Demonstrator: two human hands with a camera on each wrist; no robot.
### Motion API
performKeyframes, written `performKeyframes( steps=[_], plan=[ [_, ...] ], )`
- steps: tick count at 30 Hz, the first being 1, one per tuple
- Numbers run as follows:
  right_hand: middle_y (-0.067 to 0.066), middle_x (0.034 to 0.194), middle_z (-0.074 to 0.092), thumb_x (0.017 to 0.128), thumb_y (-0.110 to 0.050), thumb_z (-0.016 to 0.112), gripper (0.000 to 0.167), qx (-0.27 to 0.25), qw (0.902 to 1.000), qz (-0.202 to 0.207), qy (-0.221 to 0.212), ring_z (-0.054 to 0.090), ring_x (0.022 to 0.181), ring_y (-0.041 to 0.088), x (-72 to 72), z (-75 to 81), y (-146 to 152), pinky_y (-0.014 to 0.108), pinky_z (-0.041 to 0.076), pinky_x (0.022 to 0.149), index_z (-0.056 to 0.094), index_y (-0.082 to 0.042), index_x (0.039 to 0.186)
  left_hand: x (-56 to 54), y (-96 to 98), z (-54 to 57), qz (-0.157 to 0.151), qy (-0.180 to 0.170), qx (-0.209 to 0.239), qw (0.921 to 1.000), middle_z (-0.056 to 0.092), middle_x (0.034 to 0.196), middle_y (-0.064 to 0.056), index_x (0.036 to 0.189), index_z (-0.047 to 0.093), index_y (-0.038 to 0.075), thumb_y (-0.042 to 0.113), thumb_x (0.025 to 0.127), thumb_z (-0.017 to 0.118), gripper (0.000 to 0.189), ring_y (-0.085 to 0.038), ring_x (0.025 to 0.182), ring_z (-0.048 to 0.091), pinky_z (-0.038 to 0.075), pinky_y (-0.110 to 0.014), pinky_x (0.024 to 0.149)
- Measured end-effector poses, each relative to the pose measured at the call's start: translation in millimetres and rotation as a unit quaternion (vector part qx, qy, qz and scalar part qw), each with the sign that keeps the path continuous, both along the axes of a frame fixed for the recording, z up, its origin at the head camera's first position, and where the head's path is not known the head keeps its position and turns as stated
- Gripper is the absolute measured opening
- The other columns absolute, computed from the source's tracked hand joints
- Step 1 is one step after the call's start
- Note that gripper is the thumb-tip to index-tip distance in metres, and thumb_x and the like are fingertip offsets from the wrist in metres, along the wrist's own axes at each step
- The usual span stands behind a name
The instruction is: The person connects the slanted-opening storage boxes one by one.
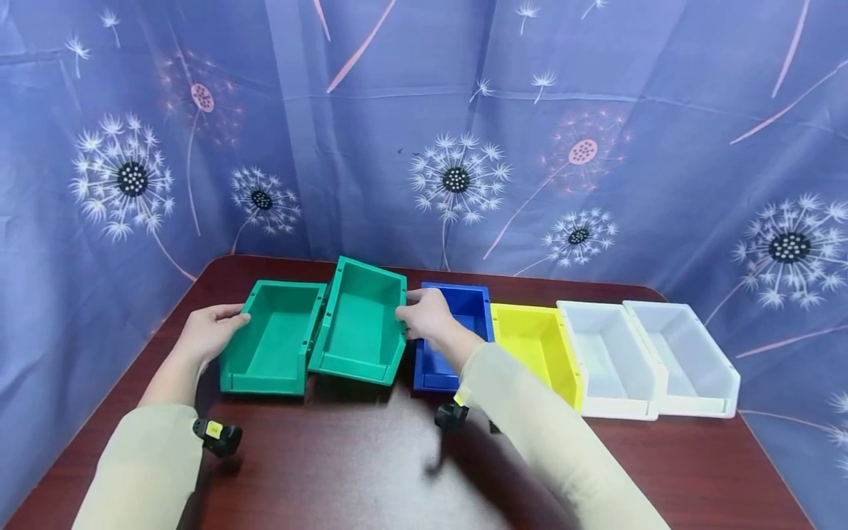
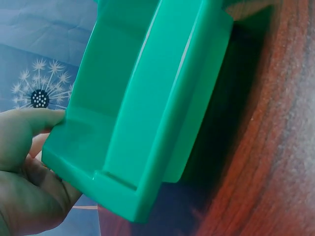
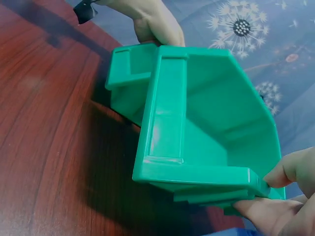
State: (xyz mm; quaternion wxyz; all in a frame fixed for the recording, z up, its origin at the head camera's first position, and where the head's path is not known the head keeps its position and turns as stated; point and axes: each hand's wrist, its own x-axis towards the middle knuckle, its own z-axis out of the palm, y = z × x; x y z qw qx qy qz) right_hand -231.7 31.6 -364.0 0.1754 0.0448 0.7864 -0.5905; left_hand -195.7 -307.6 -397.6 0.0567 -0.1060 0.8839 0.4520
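Gleaming green bin (image 1: 363, 320); tilted, open-topped

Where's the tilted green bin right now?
In the head view, the tilted green bin is left of centre, between the other green bin and the blue bin; the right hand grips its right side.
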Motion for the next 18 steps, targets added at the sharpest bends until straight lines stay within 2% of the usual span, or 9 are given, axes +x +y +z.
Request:
performKeyframes(
  steps=[3,5,10,15,18],
  plan=[
    [0.02,0.121,0.061,0.089,-0.003,0.054,0.053,-0.007,0.9999,0.004,-0.009,0.054,0.066,0.018,-1.0,-2.6,3.4,0.035,0.057,0.075,0.042,-0.003,0.141,0.6,1.1,-0.3,-0.002,-0.004,0.013,0.9999,0.038,0.142,-0.031,0.144,0.036,0.001,0.038,0.099,0.043,0.059,-0.042,0.121,0.048,0.049,-0.049,0.092],
    [0.019,0.121,0.06,0.089,-0.004,0.054,0.054,-0.005,0.9999,0.007,-0.01,0.054,0.065,0.017,-1.6,-4.2,4.9,0.034,0.057,0.075,0.041,-0.003,0.142,1.1,1.9,-0.1,-0.003,-0.002,0.016,0.9999,0.038,0.143,-0.03,0.144,0.036,0.001,0.038,0.099,0.043,0.059,-0.042,0.12,0.049,0.05,-0.048,0.091],
    [0.016,0.123,0.06,0.09,-0.006,0.055,0.054,-0.005,0.9999,0.009,-0.01,0.062,0.076,0.018,-2.9,-5.9,6.5,0.039,0.057,0.08,0.041,-0.004,0.142,1.4,2.5,0.8,-0.005,0.0,0.028,0.9996,0.037,0.144,-0.03,0.144,0.036,0.001,0.038,0.099,0.044,0.06,-0.042,0.123,0.047,0.048,-0.05,0.095],
    [0.016,0.12,0.062,0.09,-0.006,0.055,0.054,0.005,0.9998,0.012,-0.013,0.065,0.08,0.019,-2.6,-5.4,5.6,0.039,0.056,0.081,0.041,-0.005,0.142,1.3,1.5,-0.1,-0.003,-0.002,0.037,0.9993,0.039,0.143,-0.03,0.145,0.035,0.001,0.037,0.098,0.045,0.059,-0.041,0.126,0.046,0.046,-0.05,0.097],
    [0.016,0.123,0.061,0.09,-0.006,0.056,0.053,0.007,0.9998,0.013,-0.013,0.069,0.091,0.023,-2.8,-5.4,3.8,0.04,0.056,0.082,0.042,-0.005,0.141,1.7,0.2,-1.6,-0.001,-0.002,0.039,0.9992,0.041,0.142,-0.03,0.144,0.036,0.001,0.036,0.099,0.045,0.059,-0.041,0.126,0.047,0.047,-0.049,0.097]
  ],
)
